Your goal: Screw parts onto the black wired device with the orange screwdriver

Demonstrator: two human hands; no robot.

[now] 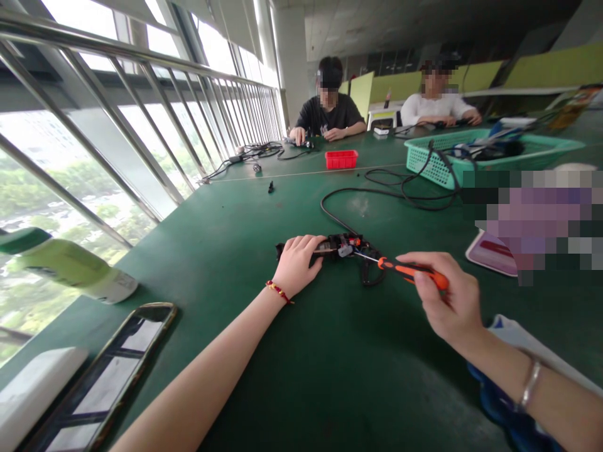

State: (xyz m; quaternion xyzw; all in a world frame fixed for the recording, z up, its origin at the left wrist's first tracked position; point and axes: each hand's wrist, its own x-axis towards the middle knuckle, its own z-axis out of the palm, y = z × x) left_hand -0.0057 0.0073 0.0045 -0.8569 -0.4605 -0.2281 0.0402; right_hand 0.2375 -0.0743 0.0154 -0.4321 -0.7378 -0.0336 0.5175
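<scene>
My left hand (296,262) lies over the left part of a black corded device (334,243), fingers wrapped on it and pressing it to the table. Its casing seems opened, with grey and red parts showing at the right end, and a dark loop sticks out toward me. In my right hand (450,295) is an orange and black screwdriver (409,271), closed in the fingers. The metal shaft points left, its tip at the device's inner parts; whether it sits in a screw I cannot tell. A black cable (339,216) runs back from the device.
Back right stands a green basket (433,164) of tools and cables; a red bin (342,160) is at the middle. A phone (127,370) and green bottle (80,267) lie left, along the railing (141,59). Two people (330,110) sit across the table.
</scene>
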